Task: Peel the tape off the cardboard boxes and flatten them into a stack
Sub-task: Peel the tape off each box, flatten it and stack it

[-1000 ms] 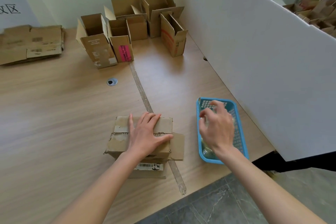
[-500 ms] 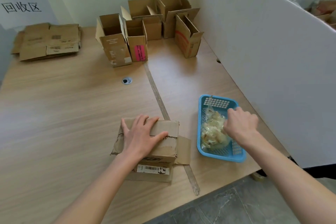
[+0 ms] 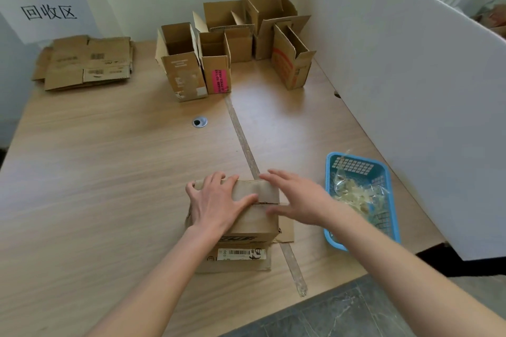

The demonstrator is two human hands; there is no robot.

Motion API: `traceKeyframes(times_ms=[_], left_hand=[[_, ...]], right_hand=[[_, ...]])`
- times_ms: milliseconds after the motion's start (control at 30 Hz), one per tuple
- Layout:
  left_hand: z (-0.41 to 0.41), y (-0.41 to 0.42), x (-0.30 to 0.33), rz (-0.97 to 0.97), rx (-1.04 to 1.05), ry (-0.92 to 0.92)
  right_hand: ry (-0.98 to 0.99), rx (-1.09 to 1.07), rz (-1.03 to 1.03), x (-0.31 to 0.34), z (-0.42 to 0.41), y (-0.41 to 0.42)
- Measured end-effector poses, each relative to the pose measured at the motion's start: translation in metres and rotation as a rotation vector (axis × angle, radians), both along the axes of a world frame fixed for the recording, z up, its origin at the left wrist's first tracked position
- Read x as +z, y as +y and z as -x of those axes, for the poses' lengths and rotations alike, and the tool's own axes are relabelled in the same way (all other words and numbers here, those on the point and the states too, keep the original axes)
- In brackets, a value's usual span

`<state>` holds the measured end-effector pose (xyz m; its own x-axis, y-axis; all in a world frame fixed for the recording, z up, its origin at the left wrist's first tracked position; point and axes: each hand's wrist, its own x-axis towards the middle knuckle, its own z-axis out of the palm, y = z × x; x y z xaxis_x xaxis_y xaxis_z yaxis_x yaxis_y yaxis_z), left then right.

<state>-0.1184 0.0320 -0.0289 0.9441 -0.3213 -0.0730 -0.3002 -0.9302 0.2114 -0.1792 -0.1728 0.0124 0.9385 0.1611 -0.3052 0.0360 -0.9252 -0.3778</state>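
Wooden table [image 3: 109, 172], white partition [image 3: 410, 76] along its right side. Far end: cluster of open cardboard boxes [image 3: 227, 46] standing upright; far left corner: flattened stack [image 3: 87, 61] lying under a wall sign. Near edge: closed cardboard box [image 3: 254, 216], bottom flaps splayed on the tabletop. Blue basket [image 3: 386, 172] to its right, holding crumpled tape scraps [image 3: 353, 194]. Left hand [image 3: 216, 202] flat on box top, fingers extended, pressing. Right hand [image 3: 298, 197] over box's right edge, fingers spread and released, gripping nothing.
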Motion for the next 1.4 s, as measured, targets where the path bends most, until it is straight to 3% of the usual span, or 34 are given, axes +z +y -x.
traceKeyframes(times_ms=[100, 233, 300, 367, 467, 533, 633, 700, 767, 867, 1000, 1100, 1167, 1267, 1333, 1400], left_hand=[[-0.011, 0.021, 0.001, 0.1, 0.037, 0.005], [-0.013, 0.046, 0.0, 0.237, 0.075, 0.221], [-0.01, 0.05, 0.001, 0.288, 0.081, 0.237], [-0.009, 0.048, 0.007, 0.43, 0.165, 0.171], [-0.007, 0.041, 0.018, 0.565, 0.333, 0.123], [-0.004, 0.038, 0.017, 0.449, 0.405, 0.203], [-0.002, 0.031, 0.008, 0.176, 0.401, 0.385], [-0.007, 0.027, 0.005, 0.115, 0.38, 0.416], [-0.014, 0.026, 0.007, 0.188, 0.371, 0.469], [-0.026, 0.037, 0.025, 0.49, 0.364, 0.618], [-0.056, 0.061, 0.058, 0.672, 0.335, 0.411], [-0.065, 0.073, 0.075, 0.743, 0.228, 0.226], [-0.065, 0.078, 0.081, 0.741, 0.118, 0.102], [-0.059, 0.09, 0.068, 0.587, -0.169, -0.11], [-0.052, 0.099, 0.042, 0.417, -0.336, -0.185], [-0.038, 0.107, 0.003, 0.272, -0.469, -0.168]], right_hand=[[-0.037, -0.072, -0.125, -0.026, 0.003, 0.003], [-0.148, -0.013, -0.034, -0.033, 0.002, 0.008], [-0.188, -0.036, -0.046, -0.03, -0.004, 0.011], [-0.236, -0.191, -0.124, -0.026, -0.012, 0.017], [-0.315, -0.627, -0.254, -0.025, -0.022, 0.029], [-0.249, -0.79, -0.16, -0.025, -0.023, 0.038], [0.016, -0.717, 0.072, -0.023, -0.02, 0.054], [0.238, -0.667, 0.056, -0.017, -0.018, 0.064], [0.378, -0.63, 0.028, -0.016, -0.018, 0.068], [0.371, -0.635, -0.115, -0.004, -0.025, 0.052], [0.065, -0.71, -0.673, 0.038, -0.042, 0.022], [-0.126, -0.72, -0.894, 0.06, -0.055, 0.013], [-0.15, -0.73, -1.132, 0.068, -0.058, 0.012], [-0.04, -0.762, -1.546, 0.064, -0.053, 0.006], [0.003, -0.865, -1.497, 0.043, -0.045, 0.003], [-0.03, -0.934, -1.086, 0.007, -0.032, 0.005]])
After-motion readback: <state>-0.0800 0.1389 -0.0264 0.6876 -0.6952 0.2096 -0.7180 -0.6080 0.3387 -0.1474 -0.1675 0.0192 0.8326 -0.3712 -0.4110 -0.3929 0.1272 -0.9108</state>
